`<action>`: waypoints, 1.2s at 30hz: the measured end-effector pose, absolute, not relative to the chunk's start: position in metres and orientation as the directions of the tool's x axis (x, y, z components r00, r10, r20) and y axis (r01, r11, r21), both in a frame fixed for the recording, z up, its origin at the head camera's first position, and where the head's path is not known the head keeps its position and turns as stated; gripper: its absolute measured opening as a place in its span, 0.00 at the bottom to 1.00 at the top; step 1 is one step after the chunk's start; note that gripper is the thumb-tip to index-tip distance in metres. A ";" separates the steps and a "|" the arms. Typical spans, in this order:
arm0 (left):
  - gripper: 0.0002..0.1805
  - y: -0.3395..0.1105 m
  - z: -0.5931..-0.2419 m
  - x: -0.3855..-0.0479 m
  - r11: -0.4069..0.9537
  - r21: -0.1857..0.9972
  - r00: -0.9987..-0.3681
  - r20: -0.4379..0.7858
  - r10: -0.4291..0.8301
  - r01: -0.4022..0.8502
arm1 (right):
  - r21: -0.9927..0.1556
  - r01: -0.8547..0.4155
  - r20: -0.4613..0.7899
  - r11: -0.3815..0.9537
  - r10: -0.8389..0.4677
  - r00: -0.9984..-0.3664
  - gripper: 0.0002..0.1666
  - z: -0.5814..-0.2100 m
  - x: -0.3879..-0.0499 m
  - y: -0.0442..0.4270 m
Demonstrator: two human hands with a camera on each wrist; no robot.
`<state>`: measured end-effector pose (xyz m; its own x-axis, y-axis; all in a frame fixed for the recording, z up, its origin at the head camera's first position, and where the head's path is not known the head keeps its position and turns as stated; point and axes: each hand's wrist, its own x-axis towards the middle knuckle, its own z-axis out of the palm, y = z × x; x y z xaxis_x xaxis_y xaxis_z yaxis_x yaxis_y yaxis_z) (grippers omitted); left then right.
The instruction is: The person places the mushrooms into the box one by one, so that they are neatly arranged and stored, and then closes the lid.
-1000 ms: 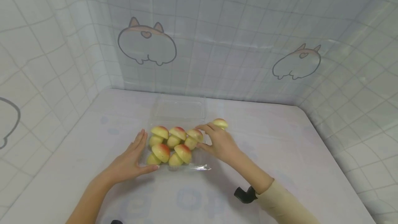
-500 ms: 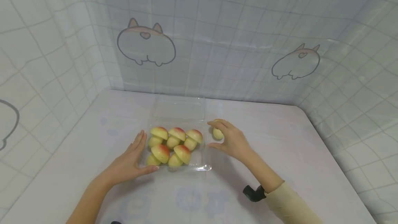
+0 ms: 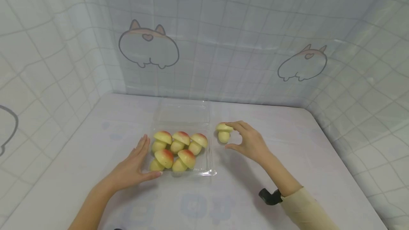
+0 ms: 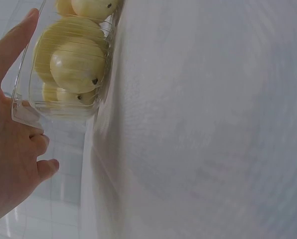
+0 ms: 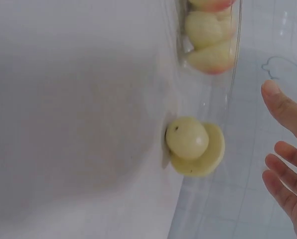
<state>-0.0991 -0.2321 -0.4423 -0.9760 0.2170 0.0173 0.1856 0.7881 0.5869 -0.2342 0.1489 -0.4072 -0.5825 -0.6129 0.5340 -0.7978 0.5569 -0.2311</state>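
Several toy mushrooms [image 3: 180,165], yellow with red-tinged caps, lie in a clear plastic container [image 3: 209,159]. My left hand [image 3: 132,173] rests against its front left corner, fingers straight along the left side and thumb along the front edge. In the left wrist view, the thumb lies against the clear wall of the container [image 4: 39,99]. Another toy mushroom [image 3: 223,136] sits on the table right of the container. Beside it is my right hand [image 3: 254,146], thumb and fingers apart with nothing between them. In the right wrist view, a gap shows between this hand [image 5: 293,164] and the loose mushroom [image 5: 188,139].
The container's clear lid [image 3: 183,112] lies folded back behind it. A pale cloth covers the table [image 3: 281,144], with tiled-pattern curtains [image 3: 223,45] at its back and sides. A black angled piece [image 3: 270,197] shows by my right wrist.
My right hand has drawn back from the rear right mushroom in the container and moved right to the loose one, which is now more fully visible. My left hand has stayed in place.
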 end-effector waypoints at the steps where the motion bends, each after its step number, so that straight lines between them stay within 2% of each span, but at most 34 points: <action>1: 0.65 -0.232 -0.442 -0.099 0.788 0.588 -0.976 0.017 0.216 0.185 | -0.228 -0.797 0.535 0.559 -0.612 -0.582 0.45 -0.407 -0.235 0.150; 13: 0.64 -0.235 -0.443 -0.099 0.785 0.589 -0.975 0.020 0.221 0.189 | -0.206 -0.806 0.561 0.555 -0.608 -0.562 0.46 -0.409 -0.245 0.168; 22: 0.65 -0.235 -0.444 -0.099 0.788 0.585 -0.976 0.025 0.218 0.191 | -0.266 -0.832 0.599 0.487 -0.592 -0.539 0.48 -0.417 -0.260 0.179; 30: 0.65 -0.234 -0.444 -0.099 0.793 0.580 -0.977 0.025 0.213 0.188 | -0.331 -0.813 0.649 0.479 -0.511 -0.564 0.40 -0.424 -0.271 0.183; 36: 0.65 -0.234 -0.444 -0.099 0.796 0.577 -0.978 0.021 0.207 0.182 | -0.368 -0.796 0.629 0.480 -0.502 -0.593 0.38 -0.429 -0.277 0.182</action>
<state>-0.0989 -0.2337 -0.4438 -0.9780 0.2074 0.0214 0.1816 0.7965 0.5767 -0.2767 0.1815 -0.4285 -0.5935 -0.5021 0.6291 -0.7962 0.4804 -0.3677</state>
